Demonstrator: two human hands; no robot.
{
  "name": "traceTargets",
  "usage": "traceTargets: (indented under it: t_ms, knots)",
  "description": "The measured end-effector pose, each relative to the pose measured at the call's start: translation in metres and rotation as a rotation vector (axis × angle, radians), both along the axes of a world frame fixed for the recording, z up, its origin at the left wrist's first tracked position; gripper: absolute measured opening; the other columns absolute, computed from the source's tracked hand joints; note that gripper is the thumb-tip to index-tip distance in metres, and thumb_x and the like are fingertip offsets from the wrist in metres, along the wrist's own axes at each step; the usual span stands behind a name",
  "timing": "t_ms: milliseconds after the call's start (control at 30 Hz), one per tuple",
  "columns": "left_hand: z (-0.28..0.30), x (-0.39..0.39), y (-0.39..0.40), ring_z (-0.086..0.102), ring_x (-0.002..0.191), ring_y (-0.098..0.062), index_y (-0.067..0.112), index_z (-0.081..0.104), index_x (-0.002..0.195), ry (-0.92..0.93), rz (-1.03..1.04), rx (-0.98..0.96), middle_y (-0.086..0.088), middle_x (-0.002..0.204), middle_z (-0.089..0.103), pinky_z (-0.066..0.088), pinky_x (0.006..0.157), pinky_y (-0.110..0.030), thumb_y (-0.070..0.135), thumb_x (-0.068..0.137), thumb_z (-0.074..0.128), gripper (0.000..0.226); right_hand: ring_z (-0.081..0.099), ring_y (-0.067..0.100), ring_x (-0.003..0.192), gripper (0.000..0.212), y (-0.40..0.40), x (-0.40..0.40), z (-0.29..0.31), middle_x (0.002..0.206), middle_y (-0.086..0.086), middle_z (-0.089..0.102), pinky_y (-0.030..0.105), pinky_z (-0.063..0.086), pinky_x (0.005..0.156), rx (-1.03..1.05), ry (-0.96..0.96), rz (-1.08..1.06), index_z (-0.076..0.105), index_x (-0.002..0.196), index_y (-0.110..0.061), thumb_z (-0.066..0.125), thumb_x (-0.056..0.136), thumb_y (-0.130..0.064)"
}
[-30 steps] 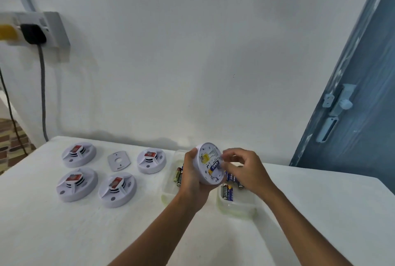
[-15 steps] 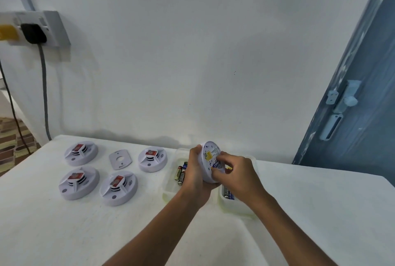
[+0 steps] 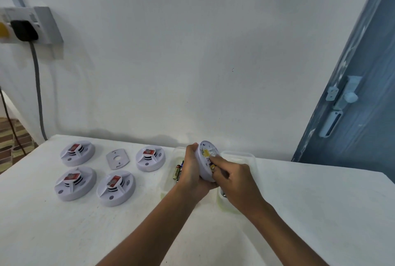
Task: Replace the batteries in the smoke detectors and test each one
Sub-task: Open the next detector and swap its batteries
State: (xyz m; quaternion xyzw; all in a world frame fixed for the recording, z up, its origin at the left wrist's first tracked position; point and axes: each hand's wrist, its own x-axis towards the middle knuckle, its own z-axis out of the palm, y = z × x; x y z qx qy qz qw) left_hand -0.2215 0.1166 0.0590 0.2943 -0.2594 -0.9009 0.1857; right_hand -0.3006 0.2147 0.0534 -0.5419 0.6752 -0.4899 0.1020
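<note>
From my head camera, my left hand (image 3: 193, 171) grips a round white smoke detector (image 3: 206, 160) by its edge and holds it up on its side, with its back turned toward my right hand (image 3: 232, 177). A second ago my right hand was a little way off from the detector, with its fingers loose. Now it has come in close, and its fingertips (image 3: 213, 162) press on the back, right where I can see a gold battery end (image 3: 212, 167). My fingers are curled in there, but I cannot tell if I am pinching the battery or only pushing it. I think this means I am working a battery in or out, so this detector is not done and not tested yet. Just under my left hand is a clear tray (image 3: 177, 152) with some loose batteries (image 3: 177, 172) in it. Under my right hand is another clear tray (image 3: 237, 155). Far off to the left of my left hand, four more smoke detectors (image 3: 116, 187) sit face up on the white table (image 3: 320, 212), with a small flat plate (image 3: 118, 159) between them.
</note>
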Motion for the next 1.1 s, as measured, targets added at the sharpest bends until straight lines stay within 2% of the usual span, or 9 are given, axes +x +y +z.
traceTargets:
  t_ms: [133,267,433,500,600,733,900,1000,1100]
  knots:
    - [0.005,0.007,-0.006,0.059,0.089,-0.028,0.006,0.064,0.1,0.029,-0.003,0.082,-0.015,0.095,0.064,0.046,0.081,-0.04,0.054,0.084,0.044,0.055,0.049,0.004,0.125,0.04,0.003,-0.009,-0.007,0.137,0.001,0.055,0.024,0.044,0.103,0.035,0.157,0.113,0.06,0.13,-0.019,0.048,0.093,-0.028]
    - [0.008,0.008,-0.006,0.056,0.077,-0.025,0.006,0.063,0.097,0.049,-0.002,0.115,-0.013,0.082,0.064,0.045,0.071,-0.037,0.052,0.085,0.043,0.052,0.057,0.012,0.112,0.032,0.001,-0.018,-0.004,0.117,0.002,0.067,0.021,0.044,0.095,-0.06,0.317,0.118,0.071,0.109,-0.013,0.049,0.094,-0.03]
    - [0.009,0.008,-0.007,0.057,0.097,-0.032,0.01,0.062,0.109,0.005,0.044,0.021,-0.016,0.103,0.065,0.046,0.084,-0.046,0.05,0.091,0.039,0.05,0.06,0.003,0.07,0.017,-0.008,-0.033,0.007,0.078,-0.006,0.066,0.009,0.043,0.064,-0.076,-0.08,-0.125,0.066,0.106,-0.021,0.064,0.09,-0.018]
    - [0.008,0.01,-0.009,0.055,0.1,-0.032,0.012,0.062,0.109,-0.01,0.072,0.005,-0.016,0.109,0.062,0.046,0.081,-0.047,0.05,0.091,0.038,0.048,0.06,0.009,0.064,0.019,-0.011,-0.048,0.006,0.071,-0.002,0.064,0.015,0.044,0.061,0.107,-0.052,-0.248,0.066,0.106,-0.023,0.065,0.089,-0.014]
    - [0.006,0.013,-0.012,0.054,0.104,-0.033,0.013,0.062,0.112,-0.014,0.082,0.005,-0.016,0.114,0.06,0.046,0.081,-0.049,0.051,0.091,0.04,0.048,0.063,0.023,0.067,0.006,-0.016,-0.06,0.0,0.077,0.006,0.064,0.024,0.047,0.058,0.478,0.105,-0.317,0.065,0.083,-0.014,0.063,0.088,-0.014]
    - [0.006,0.016,-0.013,0.053,0.107,-0.033,0.013,0.063,0.111,0.002,0.089,0.014,-0.017,0.115,0.06,0.044,0.087,-0.05,0.051,0.091,0.041,0.048,0.059,0.028,0.076,0.009,-0.026,-0.054,-0.01,0.088,0.01,0.055,0.029,0.043,0.06,0.764,0.275,-0.299,0.052,0.087,-0.007,0.06,0.087,-0.01]
    - [0.006,0.024,-0.016,0.052,0.112,-0.034,0.013,0.062,0.109,0.028,0.097,0.018,-0.017,0.119,0.058,0.041,0.093,-0.053,0.051,0.091,0.043,0.046,0.061,0.027,0.096,0.022,-0.032,-0.048,-0.023,0.111,0.011,0.06,0.028,0.04,0.064,0.884,0.383,-0.257,0.051,0.107,-0.008,0.059,0.092,-0.022]
    - [0.006,0.031,-0.019,0.05,0.114,-0.036,0.013,0.061,0.111,0.044,0.11,0.008,-0.018,0.12,0.058,0.042,0.089,-0.054,0.05,0.091,0.042,0.046,0.057,0.026,0.08,0.018,-0.03,-0.046,-0.019,0.107,0.013,0.059,0.026,0.042,0.058,0.947,0.31,-0.215,0.047,0.097,-0.01,0.061,0.089,-0.017]
    - [0.007,0.037,-0.022,0.051,0.113,-0.036,0.013,0.06,0.117,0.074,0.106,0.014,-0.018,0.121,0.057,0.043,0.089,-0.054,0.05,0.091,0.043,0.049,0.049,0.025,0.08,0.019,-0.026,-0.046,-0.012,0.09,0.01,0.05,0.028,0.045,0.069,0.892,0.255,-0.243,0.04,0.082,-0.015,0.055,0.089,-0.007]
